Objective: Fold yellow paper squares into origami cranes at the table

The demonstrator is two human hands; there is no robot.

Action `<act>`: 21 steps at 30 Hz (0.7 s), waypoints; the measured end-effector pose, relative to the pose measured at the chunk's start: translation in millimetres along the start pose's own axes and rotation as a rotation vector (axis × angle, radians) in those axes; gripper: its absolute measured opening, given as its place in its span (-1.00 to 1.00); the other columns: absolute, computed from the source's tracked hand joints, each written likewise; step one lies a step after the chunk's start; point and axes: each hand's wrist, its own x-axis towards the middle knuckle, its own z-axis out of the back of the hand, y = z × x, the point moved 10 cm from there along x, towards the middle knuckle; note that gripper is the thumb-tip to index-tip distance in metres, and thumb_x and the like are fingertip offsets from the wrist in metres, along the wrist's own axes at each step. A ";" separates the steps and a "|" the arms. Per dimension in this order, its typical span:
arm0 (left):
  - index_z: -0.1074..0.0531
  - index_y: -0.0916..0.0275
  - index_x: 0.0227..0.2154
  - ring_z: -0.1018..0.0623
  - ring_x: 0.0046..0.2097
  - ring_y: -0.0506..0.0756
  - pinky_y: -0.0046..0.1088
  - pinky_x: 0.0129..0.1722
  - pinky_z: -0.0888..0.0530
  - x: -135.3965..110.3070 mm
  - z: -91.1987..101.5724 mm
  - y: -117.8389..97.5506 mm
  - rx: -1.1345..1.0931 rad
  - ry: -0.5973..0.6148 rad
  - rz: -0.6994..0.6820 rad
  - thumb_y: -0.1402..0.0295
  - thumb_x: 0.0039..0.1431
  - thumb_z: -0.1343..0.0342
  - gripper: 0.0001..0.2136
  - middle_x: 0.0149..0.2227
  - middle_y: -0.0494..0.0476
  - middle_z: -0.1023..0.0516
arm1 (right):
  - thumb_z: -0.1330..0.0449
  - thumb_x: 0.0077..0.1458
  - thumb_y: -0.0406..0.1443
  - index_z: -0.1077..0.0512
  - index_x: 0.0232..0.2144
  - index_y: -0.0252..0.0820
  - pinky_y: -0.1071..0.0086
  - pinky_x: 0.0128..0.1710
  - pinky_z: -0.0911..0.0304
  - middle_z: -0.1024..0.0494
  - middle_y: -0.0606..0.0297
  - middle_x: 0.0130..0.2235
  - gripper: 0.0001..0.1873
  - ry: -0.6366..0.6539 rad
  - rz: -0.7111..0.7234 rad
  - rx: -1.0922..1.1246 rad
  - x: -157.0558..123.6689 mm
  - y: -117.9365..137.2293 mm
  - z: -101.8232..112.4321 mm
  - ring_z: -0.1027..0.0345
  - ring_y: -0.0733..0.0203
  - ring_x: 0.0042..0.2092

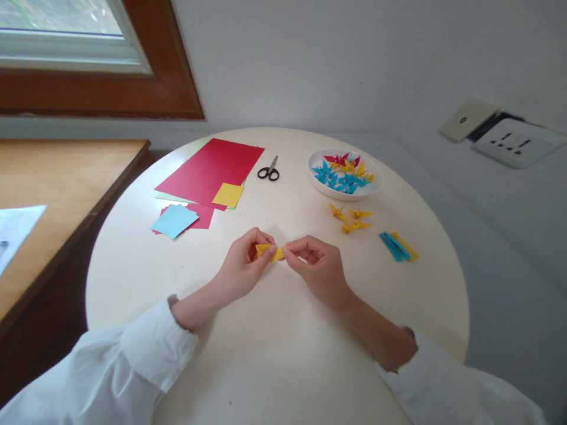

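Rm: pale wall (310, 65) behind, wood-framed window (172, 71) upper L. Round white table (266, 372) looks smooth & firm, w/ a sheen on the window side. On it: large red sheet (208, 171) back L, white dish (330, 193) of folded paper birds back R. L hand (239, 262) & R hand (321, 268) meet near the middle, just above the table. Scissors (270, 169) lie behind; 3 yellow birds (355, 226) nearer, in front of the dish. Smallest, yellow folded piece (262, 252): between the 2 hands; L grip closed, thumb on top; R grip pinched at its R end. Prob. shaping or creasing; L should anchor, R align edges & pinch lightly, so the thin tip won't tear. Exact folds too small to tell.
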 end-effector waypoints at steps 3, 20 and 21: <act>-0.21 0.25 -0.54 -0.36 -0.43 -0.03 -0.48 -0.44 -0.30 -0.1 -0.2 -0.3 -0.016 0.003 0.000 0.30 0.03 -0.08 -0.82 -0.41 0.05 -0.37 | -0.22 -0.16 -0.34 -0.40 -0.60 -0.22 0.43 -0.42 -0.33 -0.47 0.35 -0.55 -0.93 -0.005 0.003 -0.006 0.3 0.4 0.4 -0.36 0.31 -0.46; -0.21 0.24 -0.44 -0.35 -0.42 -0.03 -0.49 -0.46 -0.30 -2.0 -0.7 2.4 -0.054 0.000 0.033 0.37 0.04 -0.05 -0.89 -0.42 0.03 -0.32 | -0.22 -0.16 -0.33 -0.40 -0.59 -0.22 0.42 -0.41 -0.34 -0.49 0.33 -0.54 -0.93 0.008 -0.032 -0.010 0.1 -2.6 -0.9 -0.39 0.30 -0.46; -0.21 0.24 -0.44 -0.35 -0.42 -0.03 -0.49 -0.46 -0.29 -1.9 -0.7 2.3 -0.052 0.001 0.034 0.37 0.05 -0.05 -0.89 -0.42 0.02 -0.32 | -0.22 -0.16 -0.32 -0.40 -0.58 -0.22 0.41 -0.41 -0.34 -0.49 0.33 -0.54 -0.93 0.009 -0.036 -0.010 0.2 -2.9 -1.0 -0.39 0.30 -0.46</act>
